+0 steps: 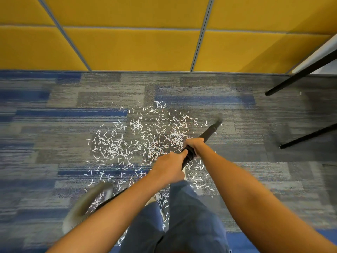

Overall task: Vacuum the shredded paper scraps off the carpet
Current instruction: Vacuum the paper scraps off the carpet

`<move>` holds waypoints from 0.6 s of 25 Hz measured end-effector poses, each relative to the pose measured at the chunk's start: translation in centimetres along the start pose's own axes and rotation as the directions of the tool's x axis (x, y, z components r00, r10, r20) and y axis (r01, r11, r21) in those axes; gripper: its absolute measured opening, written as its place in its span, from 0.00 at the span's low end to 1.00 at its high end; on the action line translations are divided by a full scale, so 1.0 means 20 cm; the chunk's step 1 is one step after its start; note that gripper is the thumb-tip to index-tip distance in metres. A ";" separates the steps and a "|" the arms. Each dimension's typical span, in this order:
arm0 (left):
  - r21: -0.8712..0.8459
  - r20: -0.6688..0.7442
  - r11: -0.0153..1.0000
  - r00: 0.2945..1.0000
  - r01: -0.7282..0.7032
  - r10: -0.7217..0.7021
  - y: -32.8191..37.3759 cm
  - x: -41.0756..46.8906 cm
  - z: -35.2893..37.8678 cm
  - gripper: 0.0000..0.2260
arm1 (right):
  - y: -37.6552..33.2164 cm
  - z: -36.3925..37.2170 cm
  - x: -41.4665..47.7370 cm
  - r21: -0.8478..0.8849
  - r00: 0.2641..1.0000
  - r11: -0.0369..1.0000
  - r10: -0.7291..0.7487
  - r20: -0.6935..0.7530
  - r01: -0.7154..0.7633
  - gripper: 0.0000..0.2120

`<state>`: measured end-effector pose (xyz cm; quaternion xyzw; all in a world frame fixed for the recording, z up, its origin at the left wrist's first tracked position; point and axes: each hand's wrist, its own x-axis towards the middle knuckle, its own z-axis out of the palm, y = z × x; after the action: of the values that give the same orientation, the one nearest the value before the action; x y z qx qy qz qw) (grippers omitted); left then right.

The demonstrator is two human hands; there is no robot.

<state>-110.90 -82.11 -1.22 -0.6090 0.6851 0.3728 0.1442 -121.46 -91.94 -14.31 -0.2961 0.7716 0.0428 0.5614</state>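
- White paper scraps [145, 139] lie thickly scattered on the grey and blue carpet [54, 125], in a wide patch ahead of the person's legs, with some trailing down between the feet.
- Slanting up and to the right over the patch's right side is a black vacuum tube [209, 130]. Its blurred tip is at the patch's right edge, either on the carpet or just above it; I cannot tell which.
- Wrapped round the tube, farther along it, is the right hand [194, 145].
- Just behind it, the left hand [169, 167] grips the tube's near end, thumb stretched along it.
- Yellow wall panels [127, 46] stand beyond the carpet.
- Black table legs [299, 75] stand at the right, well apart from the scraps.
- At the lower left is a grey shape [87, 203], too smeared to name.
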 end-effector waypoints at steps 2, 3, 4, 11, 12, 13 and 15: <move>-0.016 0.017 1.000 1.000 -0.015 0.015 -0.01 -0.11 0.10 0.32 | 0.10 0.07 -0.05 -0.035 1.000 0.999 -0.021 -0.018 0.020 0.43; -0.028 0.025 0.999 0.999 -0.021 0.022 -0.01 -0.16 0.14 0.32 | 0.15 0.10 -0.06 -0.052 0.999 0.998 -0.028 -0.022 0.027 0.44; -0.043 0.028 0.999 0.999 -0.027 0.028 -0.01 -0.20 0.18 0.31 | 0.19 0.13 -0.07 -0.066 0.999 0.997 -0.041 -0.032 0.039 0.44; -0.060 0.006 0.995 0.997 -0.081 0.082 0.02 -0.28 0.27 0.30 | 0.37 0.12 -0.10 -0.092 0.995 0.996 -0.028 -0.099 0.019 0.33; -0.060 0.005 0.995 0.997 -0.083 0.083 0.04 -0.29 0.28 0.30 | 0.39 0.10 -0.12 -0.098 0.994 0.995 -0.023 -0.107 0.013 0.34; -0.063 0.003 0.995 0.997 -0.082 0.082 0.06 -0.28 0.29 0.30 | 0.40 0.08 -0.13 -0.109 0.993 0.994 -0.024 -0.114 0.012 0.33; -0.070 0.000 0.996 0.998 -0.060 0.060 0.08 -0.27 0.31 0.32 | 0.40 0.06 -0.15 -0.150 0.993 0.989 -0.039 -0.116 0.021 0.32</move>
<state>-112.85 -73.84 -1.40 -0.5922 0.6895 0.4017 0.1123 -123.90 -83.63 -14.21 -0.3505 0.7937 0.0740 0.4917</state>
